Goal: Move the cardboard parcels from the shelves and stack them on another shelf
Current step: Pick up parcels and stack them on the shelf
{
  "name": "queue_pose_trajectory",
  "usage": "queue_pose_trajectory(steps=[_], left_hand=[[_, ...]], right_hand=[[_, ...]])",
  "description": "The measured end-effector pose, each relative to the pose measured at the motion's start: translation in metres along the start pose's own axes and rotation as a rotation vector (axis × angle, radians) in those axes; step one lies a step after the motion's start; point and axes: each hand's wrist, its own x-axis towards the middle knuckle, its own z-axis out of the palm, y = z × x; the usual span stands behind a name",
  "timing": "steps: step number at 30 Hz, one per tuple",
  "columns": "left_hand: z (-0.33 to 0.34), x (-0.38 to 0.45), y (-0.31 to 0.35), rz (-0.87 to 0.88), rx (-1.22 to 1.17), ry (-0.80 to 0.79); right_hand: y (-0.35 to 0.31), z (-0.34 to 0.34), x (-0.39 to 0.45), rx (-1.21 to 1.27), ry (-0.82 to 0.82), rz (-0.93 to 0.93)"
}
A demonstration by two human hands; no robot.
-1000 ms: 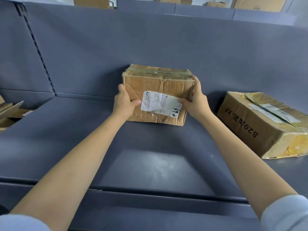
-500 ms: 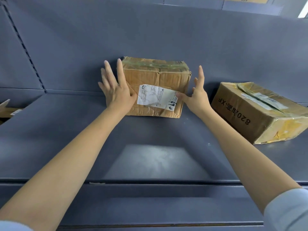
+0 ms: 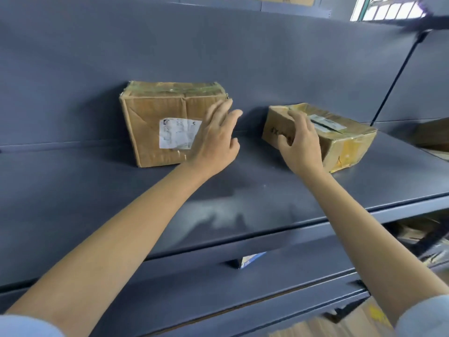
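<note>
A taped cardboard parcel with a white label stands against the back of the grey shelf. My left hand hovers open in front of its right end, fingers spread and blurred, holding nothing. To the right lies a flatter parcel with black printing on its side. My right hand is over that parcel's left end with fingers loosely curled, at or just short of the cardboard; whether it grips is unclear.
A grey back panel rises behind both parcels. Another shelf bay with more cardboard lies to the right past an upright. Under the shelf a blue and white item shows, and cardboard at the bottom right.
Both hands let go of the labelled parcel and moved right. The right hand has reached the flatter parcel. The view has swung to the right.
</note>
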Motion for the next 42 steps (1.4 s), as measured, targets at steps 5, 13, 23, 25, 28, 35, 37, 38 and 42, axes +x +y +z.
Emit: queue_pose_trajectory(steps=[5, 13, 23, 25, 28, 35, 37, 38, 42], left_hand=[[0.037, 0.023, 0.030, -0.016, -0.038, -0.060], [0.074, 0.062, 0.054, -0.285, -0.167, -0.062], [0.085, 0.091, 0.066, -0.733, -0.371, -0.475], [0.089, 0.090, 0.076, -0.786, -0.390, -0.526], [0.085, 0.087, 0.083, -0.820, -0.406, -0.467], [0.043, 0.086, 0.089, -0.567, -0.403, -0.023], [0.039, 0.079, 0.090, -0.501, -0.259, -0.010], [0.038, 0.075, 0.090, -0.480, -0.203, -0.002], [0.034, 0.062, 0.086, -0.441, 0.071, 0.015]], right_hand=[[0.061, -0.031, 0.002, -0.496, -0.241, 0.253], [0.114, -0.078, -0.002, -0.095, -0.135, -0.065], [0.162, -0.155, 0.020, 0.525, -0.154, 0.444], [0.165, -0.150, 0.030, 0.506, -0.350, 0.691], [0.167, -0.146, 0.035, 0.632, -0.592, 0.806], [0.174, -0.129, 0.040, 0.862, -0.459, 0.279], [0.169, -0.116, 0.037, 0.795, -0.484, 0.228], [0.165, -0.110, 0.035, 0.735, -0.509, 0.198], [0.153, -0.089, 0.035, 0.386, -0.423, 0.030]])
